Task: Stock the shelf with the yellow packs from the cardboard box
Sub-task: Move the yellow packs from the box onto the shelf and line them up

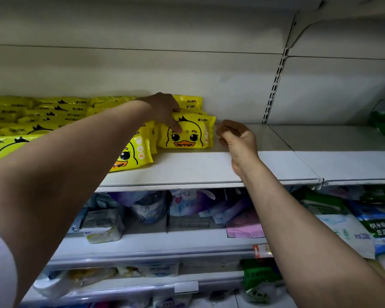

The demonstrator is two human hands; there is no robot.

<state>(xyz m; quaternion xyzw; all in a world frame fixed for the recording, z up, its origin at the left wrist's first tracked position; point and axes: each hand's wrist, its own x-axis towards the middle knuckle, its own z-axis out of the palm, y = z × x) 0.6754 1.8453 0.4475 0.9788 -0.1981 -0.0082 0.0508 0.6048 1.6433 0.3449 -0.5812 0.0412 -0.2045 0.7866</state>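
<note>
Two hands at shelf (209,167), left hand (165,110) pinching duck-faced yellow pack (187,134), right hand (238,138) loosely curled, holding nothing

You're looking at a dim, murky view: the shelf (209,167) front edge catches the most light, its back wall lies shadowed, and the corners bend and blur.
</note>
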